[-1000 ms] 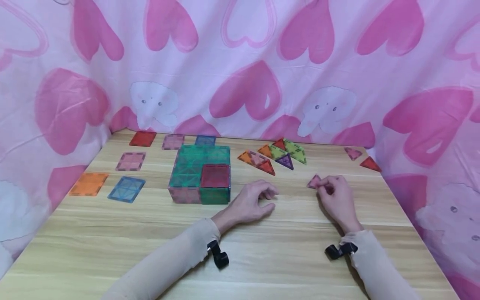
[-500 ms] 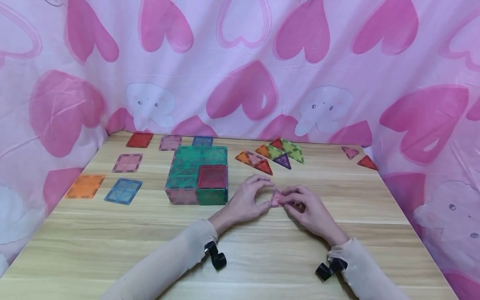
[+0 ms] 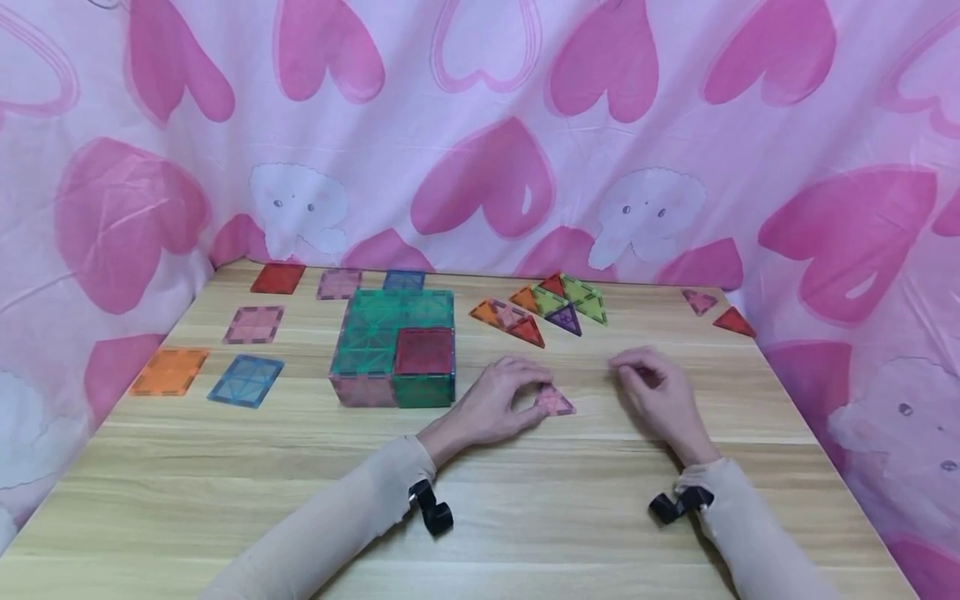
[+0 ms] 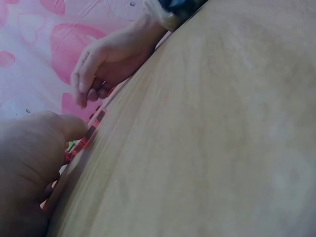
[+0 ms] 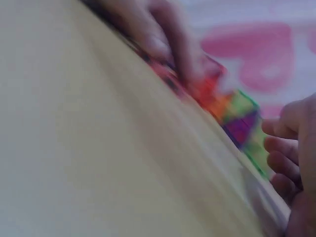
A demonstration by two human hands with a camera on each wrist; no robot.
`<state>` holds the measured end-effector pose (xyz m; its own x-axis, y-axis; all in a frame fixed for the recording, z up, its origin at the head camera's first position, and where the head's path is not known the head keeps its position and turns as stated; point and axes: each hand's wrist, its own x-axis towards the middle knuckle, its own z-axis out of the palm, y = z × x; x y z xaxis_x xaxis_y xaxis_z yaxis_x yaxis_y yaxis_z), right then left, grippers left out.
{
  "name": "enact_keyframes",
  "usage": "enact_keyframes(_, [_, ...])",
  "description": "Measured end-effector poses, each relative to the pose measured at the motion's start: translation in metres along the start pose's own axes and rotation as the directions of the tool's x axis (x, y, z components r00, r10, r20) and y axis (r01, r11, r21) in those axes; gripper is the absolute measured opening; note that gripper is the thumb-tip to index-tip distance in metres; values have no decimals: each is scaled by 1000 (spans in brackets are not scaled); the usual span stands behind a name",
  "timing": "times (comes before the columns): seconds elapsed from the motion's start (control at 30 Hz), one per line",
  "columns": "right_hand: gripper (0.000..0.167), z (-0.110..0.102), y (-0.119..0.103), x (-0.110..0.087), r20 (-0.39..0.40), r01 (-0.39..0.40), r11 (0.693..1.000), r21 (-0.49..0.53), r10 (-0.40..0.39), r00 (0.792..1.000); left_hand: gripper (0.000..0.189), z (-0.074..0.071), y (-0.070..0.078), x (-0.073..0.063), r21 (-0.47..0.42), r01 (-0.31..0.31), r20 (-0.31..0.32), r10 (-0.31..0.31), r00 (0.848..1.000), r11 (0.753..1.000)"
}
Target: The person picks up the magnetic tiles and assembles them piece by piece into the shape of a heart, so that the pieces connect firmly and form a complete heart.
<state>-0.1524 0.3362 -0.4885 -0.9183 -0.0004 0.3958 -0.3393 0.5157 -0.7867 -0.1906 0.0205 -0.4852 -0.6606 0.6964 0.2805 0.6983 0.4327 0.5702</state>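
My left hand (image 3: 498, 402) pinches the left corner of a small pink translucent triangle magnetic tile (image 3: 557, 401) between thumb and fingers, low at the tabletop. The same tile (image 4: 88, 137) shows edge-on at the thumb in the left wrist view. To its right, my right hand (image 3: 662, 400) hovers over the table, fingers loosely curled with nothing in them. Just left of my left hand stands a low box built of magnetic tiles (image 3: 375, 333), with a green top, a red square at its front right corner, and pink and green front sides.
Several joined triangle tiles (image 3: 551, 304) in orange, red, green and purple lie behind the hands. A pink triangle (image 3: 699, 302) and a red triangle (image 3: 735, 322) lie at the far right. Loose square tiles, including an orange one (image 3: 169, 372) and a blue one (image 3: 246, 381), are spread on the left.
My right hand carried the pink triangle tile leftward to my left hand, let go and drew back to the right, empty. The left hand now pinches the tile.
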Motion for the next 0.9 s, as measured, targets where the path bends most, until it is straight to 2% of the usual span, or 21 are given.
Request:
enact_keyframes(0.07, [17, -18, 15, 5, -133, -68, 997, -45, 61, 989, 49, 0, 0, -1, -2, 5, -9, -5, 1000, 1000])
enact_keyframes(0.1, [17, -27, 23, 8, -205, -108, 992, -63, 93, 974, 49, 0, 0, -1, -5, 4, -14, -4, 1000, 1000])
enact_keyframes(0.17, [19, -47, 41, 13, -347, -174, 981, -91, 132, 928, 49, -1, 0, -2, -30, 0, -33, -1, 999, 1000])
enact_keyframes(0.23, [23, -66, 57, 18, -479, -237, 966, -102, 161, 863, 47, -2, -1, -3, -80, -10, -57, 6, 998, 997])
enact_keyframes(0.33, [29, -89, 77, 23, -612, -287, 948, -137, 147, 777, 47, -3, -2, -4, -144, -28, -98, 14, 995, 989])
enact_keyframes(0.4, [32, -102, 85, 25, -654, -316, 935, -163, 138, 744, 51, -4, -3, -4, -162, -36, -120, 17, 993, 986])
enact_keyframes(0.43, [34, -107, 88, 26, -662, -325, 927, -186, 126, 738, 54, -3, -3, -4, -163, -39, -128, 18, 992, 986])
enact_keyframes(0.5, [38, -117, 92, 26, -657, -347, 908, -237, 114, 746, 61, -2, -3, -3, -171, -43, -132, 21, 991, 984])
enact_keyframes(0.53, [40, -122, 94, 26, -642, -353, 899, -261, 111, 759, 64, -2, -3, -3, -179, -48, -130, 24, 991, 983])
enact_keyframes(0.57, [42, -126, 95, 25, -620, -360, 889, -282, 117, 776, 65, -1, -3, -2, -187, -47, -121, 25, 992, 981])
enact_keyframes(0.63, [49, -133, 96, 25, -549, -361, 875, -322, 137, 824, 64, 1, -2, -1, -206, -46, -103, 25, 994, 978])
enact_keyframes(0.7, [56, -137, 98, 26, -449, -345, 863, -370, 159, 879, 58, 1, -2, 0, -211, -41, -90, 23, 996, 977])
enact_keyframes(0.77, [61, -138, 98, 27, -348, -319, 852, -415, 175, 921, 48, 1, -2, 0, -193, -32, -86, 16, 996, 981])
enact_keyframes(0.83, [63, -137, 99, 28, -261, -285, 837, -467, 177, 949, 40, 1, -2, 0, -173, -25, -85, 10, 996, 985])
enact_keyframes(0.9, [60, -135, 100, 29, -212, -262, 822, -506, 176, 961, 34, 0, -2, -1, -150, -21, -85, 8, 996, 988])
